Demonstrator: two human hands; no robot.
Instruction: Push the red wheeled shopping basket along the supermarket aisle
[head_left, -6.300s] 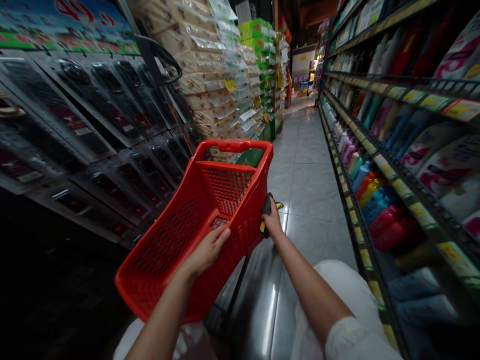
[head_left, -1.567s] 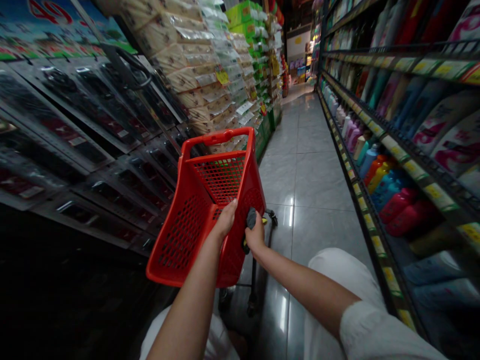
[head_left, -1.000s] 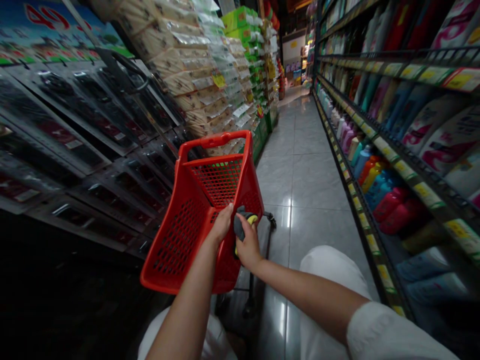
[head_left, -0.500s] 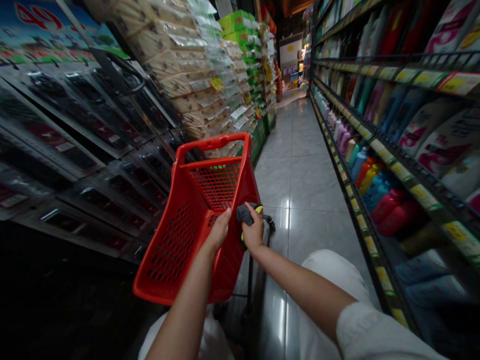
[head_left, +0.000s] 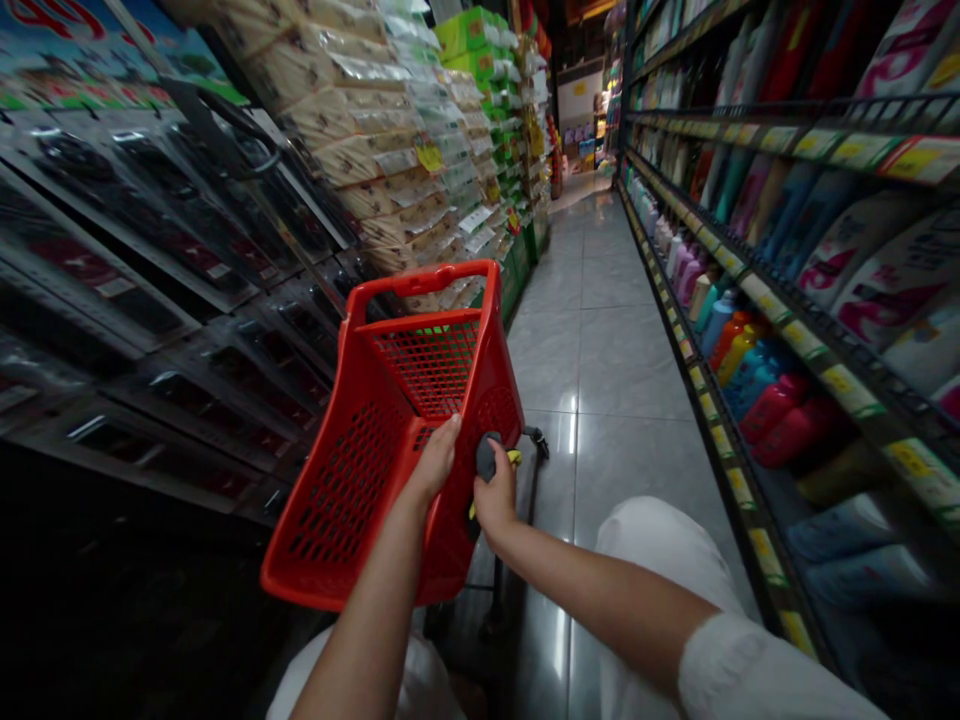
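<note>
A red plastic shopping basket [head_left: 375, 470] on a wheeled frame stands tilted in front of me in a shop aisle. My left hand [head_left: 433, 465] grips the basket's near right rim, fingers curled over the edge. My right hand [head_left: 495, 495] is closed on a grey and yellow cloth [head_left: 489, 457] and presses it against the outside of the basket's right wall. The basket looks to have nothing in it.
Hanging packaged goods [head_left: 150, 250] and stacked paper packs [head_left: 390, 130] line the left. Shelves of bottles [head_left: 750, 350] with yellow price tags run along the right. A glossy tiled floor [head_left: 607, 350] stretches ahead. My white-clad knees [head_left: 660, 560] show at the bottom.
My right hand has slid the cloth down from the basket's rim onto its outer wall. My left hand has kept its hold on the rim. The view has barely shifted.
</note>
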